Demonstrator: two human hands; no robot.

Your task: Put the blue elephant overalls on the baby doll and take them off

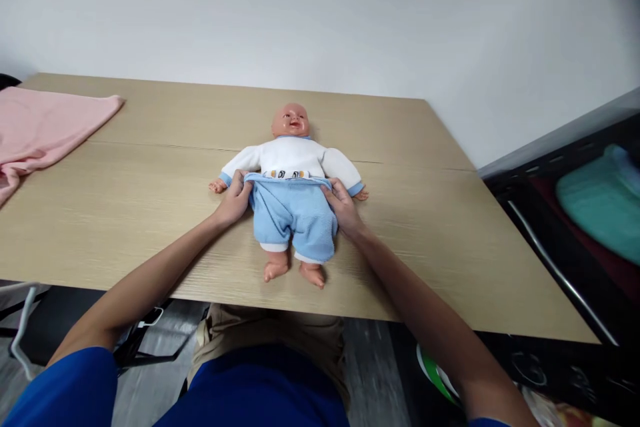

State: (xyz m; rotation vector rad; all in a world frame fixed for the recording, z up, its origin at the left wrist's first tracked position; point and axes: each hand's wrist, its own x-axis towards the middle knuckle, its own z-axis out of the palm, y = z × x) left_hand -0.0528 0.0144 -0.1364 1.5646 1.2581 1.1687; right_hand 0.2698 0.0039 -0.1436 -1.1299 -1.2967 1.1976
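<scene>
A baby doll (pixel 291 121) lies on its back on the table, head toward the wall and bare feet toward me. It wears a white top (pixel 293 155) with blue cuffs and light blue pants (pixel 300 210) with white hems. At the left end of the waistband, my left hand (pixel 236 198) is closed on the fabric. My right hand (pixel 344 205) grips the other end of the same waistband. Between them the band is stretched wide across the doll's belly, below a printed strip on the top. The fingertips are partly hidden by the cloth.
Pink cloth (pixel 45 123) lies at the left of the wooden table (pixel 165 213). A white wall stands behind. To the right is a dark rack or cart with a teal item (pixel 600 193) on it. A dark chair (pixel 65 323) stands below the table's front edge at left.
</scene>
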